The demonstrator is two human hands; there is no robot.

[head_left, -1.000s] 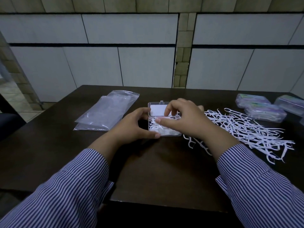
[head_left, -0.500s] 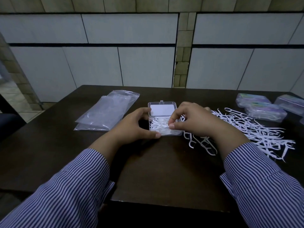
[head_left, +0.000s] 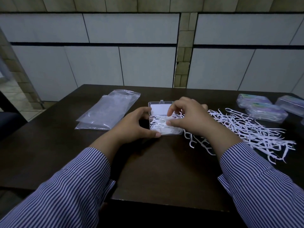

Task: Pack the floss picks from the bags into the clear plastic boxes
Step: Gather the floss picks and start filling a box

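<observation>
Floss picks (head_left: 162, 125) fill the open clear box (head_left: 165, 120) at the middle of the table (head_left: 164, 170), its lid laid back toward the far edge. From the head camera, my left hand (head_left: 136, 126) curls round the box's left side, thumb at its near corner, steadying it. My right hand (head_left: 189, 119) sits over the box's right side, fingertips and thumb pinching at picks on top of the heap. A second ago this hand lay flatter across the box; now it has lifted and its fingers arch down, so I judge I am tucking the last stragglers in before closing the lid. More loose picks (head_left: 246, 129) sprawl toward the right edge, so plenty remains. Filled boxes (head_left: 266, 111) wait at the far right corner, and empty bags (head_left: 108, 111) lie toward the far left.
</observation>
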